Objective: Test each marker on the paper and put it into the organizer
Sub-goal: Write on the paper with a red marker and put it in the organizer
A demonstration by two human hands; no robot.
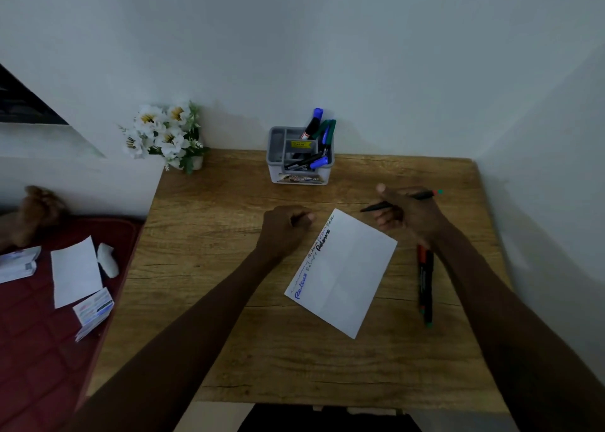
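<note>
A white sheet of paper (350,274) lies tilted on the wooden table (229,317), with words written in blue and black along its left edge. My right hand (406,215) holds a black marker (422,196) with a green end, just beyond the paper's far corner. My left hand (284,225) rests curled as a fist at the paper's upper left edge; whether it holds anything is hidden. Two markers (425,284) lie side by side to the right of the paper. The grey organizer (299,156) stands at the back with several markers in it.
A pot of white artificial flowers (167,135) sits at the table's back left corner. Left of the table is a red quilted surface (39,349) with papers and small boxes on it. White walls close in behind and to the right.
</note>
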